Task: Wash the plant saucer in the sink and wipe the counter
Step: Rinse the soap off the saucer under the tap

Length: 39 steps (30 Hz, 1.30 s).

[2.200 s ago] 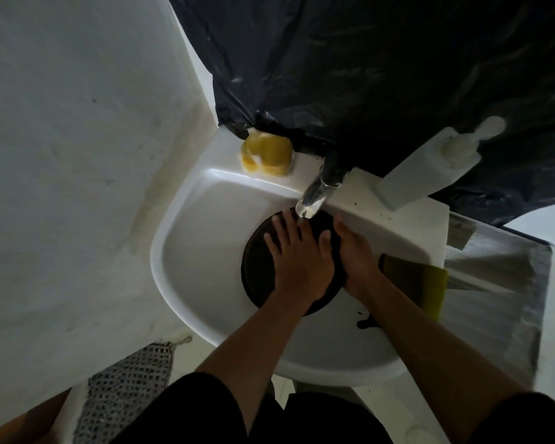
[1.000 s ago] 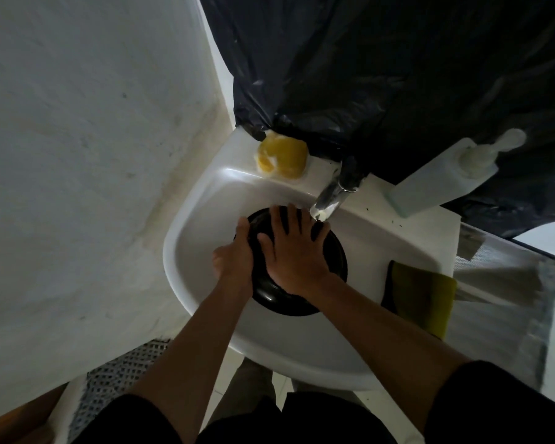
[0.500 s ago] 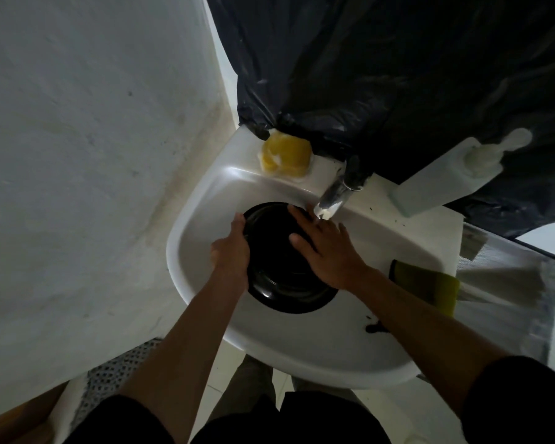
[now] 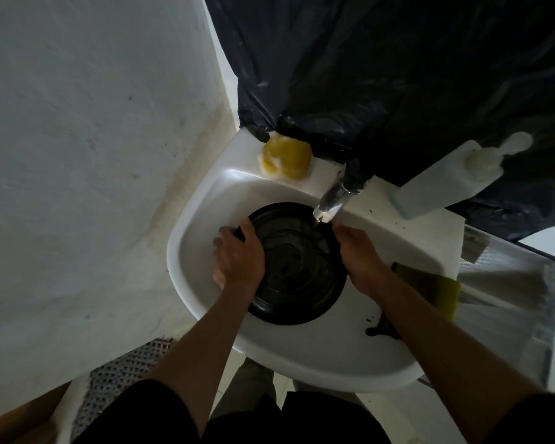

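- Two-handed hold on the black saucer [image 4: 297, 264], which lies in the bowl of the white sink [image 4: 202, 203], partly under the tap [image 4: 334, 200].
- Left hand [image 4: 237, 257]: fingers curled round the saucer's left rim.
- Right hand [image 4: 359, 254]: gripping the far right rim, just beside the spout.
- Yellow sponge [image 4: 285, 158] on the far ledge; pump bottle [image 4: 446, 177] far right; green-yellow pad [image 4: 430, 286] on the right rim.

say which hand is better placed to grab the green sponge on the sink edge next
Right, likely. The right hand grips the saucer rim nearest the green sponge; the left hand holds the opposite rim, across the saucer from it.
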{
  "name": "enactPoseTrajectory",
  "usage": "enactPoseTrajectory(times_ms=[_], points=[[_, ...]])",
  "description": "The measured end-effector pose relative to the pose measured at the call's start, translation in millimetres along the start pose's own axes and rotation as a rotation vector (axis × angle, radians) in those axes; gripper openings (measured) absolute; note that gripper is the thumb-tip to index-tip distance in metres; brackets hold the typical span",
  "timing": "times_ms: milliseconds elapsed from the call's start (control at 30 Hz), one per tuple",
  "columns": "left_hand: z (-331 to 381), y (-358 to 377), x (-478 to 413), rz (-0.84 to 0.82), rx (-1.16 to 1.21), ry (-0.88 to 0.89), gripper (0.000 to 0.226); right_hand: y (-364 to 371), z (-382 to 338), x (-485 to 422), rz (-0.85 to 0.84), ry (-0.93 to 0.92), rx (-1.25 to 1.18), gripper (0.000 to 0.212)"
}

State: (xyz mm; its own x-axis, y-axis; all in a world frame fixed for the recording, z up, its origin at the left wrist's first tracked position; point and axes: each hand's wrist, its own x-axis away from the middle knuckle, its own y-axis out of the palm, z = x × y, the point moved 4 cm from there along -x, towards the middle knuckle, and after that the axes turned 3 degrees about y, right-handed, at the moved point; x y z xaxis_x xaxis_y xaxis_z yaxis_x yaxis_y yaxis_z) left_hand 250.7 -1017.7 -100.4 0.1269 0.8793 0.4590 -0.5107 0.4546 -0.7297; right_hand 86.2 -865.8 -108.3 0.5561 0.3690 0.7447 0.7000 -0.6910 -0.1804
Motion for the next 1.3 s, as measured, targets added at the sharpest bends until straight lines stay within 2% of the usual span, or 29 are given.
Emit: enactPoseTrajectory(times_ms=[67,200,300,467,633,733,867,933,1033,1133,1267,1300], points=[[20.9,16.6,5.8,-0.002,-0.136,0.149,0.057,-7.3,5.9,7.6,0.054,0.027,-0.068,0.039],[44.4,59.3,34.6,-0.081,-0.446,0.471,0.072,-19.0,19.6,16.9,0.170,0.073,-0.169,0.045],[51.6,83.9,65.4,-0.150,-0.485,0.629,0.077,-17.7,25.4,20.9,0.249,0.088,-0.204,0.046],[57.3,93.9,82.1,-0.225,-0.568,0.914,0.068,-13.5,35.7,24.7,0.233,0.126,-0.272,0.047],[46.8,75.7,54.1,-0.264,-0.523,1.011,0.058,-14.3,33.6,27.1,0.256,0.082,-0.210,0.048],[38.8,61.8,25.3,-0.247,-0.472,0.859,0.057,-17.9,34.2,24.0,0.263,0.096,-0.216,0.052],[27.5,34.9,-2.2,-0.235,-0.165,0.439,0.049,-27.3,27.7,20.5,0.262,0.021,-0.166,0.046],[15.2,24.5,-7.9,-0.194,-0.102,0.269,0.052,-27.8,21.3,20.8,0.268,-0.051,-0.085,0.047],[-1.0,19.0,-9.9,-0.206,-0.006,0.080,0.068,-19.3,14.6,21.8,0.228,-0.123,-0.003,0.050],[-11.2,21.3,-18.9,-0.276,0.201,-0.121,0.081,-6.3,5.9,25.4,0.158,-0.188,0.066,0.045],[-55.0,41.6,-61.8,-0.352,0.388,-0.249,0.128,7.8,-3.0,26.5,0.104,-0.279,0.138,0.037],[-55.0,42.3,-65.8,-0.387,0.439,-0.285,0.133,10.2,-4.1,25.5,0.092,-0.280,0.137,0.037]])
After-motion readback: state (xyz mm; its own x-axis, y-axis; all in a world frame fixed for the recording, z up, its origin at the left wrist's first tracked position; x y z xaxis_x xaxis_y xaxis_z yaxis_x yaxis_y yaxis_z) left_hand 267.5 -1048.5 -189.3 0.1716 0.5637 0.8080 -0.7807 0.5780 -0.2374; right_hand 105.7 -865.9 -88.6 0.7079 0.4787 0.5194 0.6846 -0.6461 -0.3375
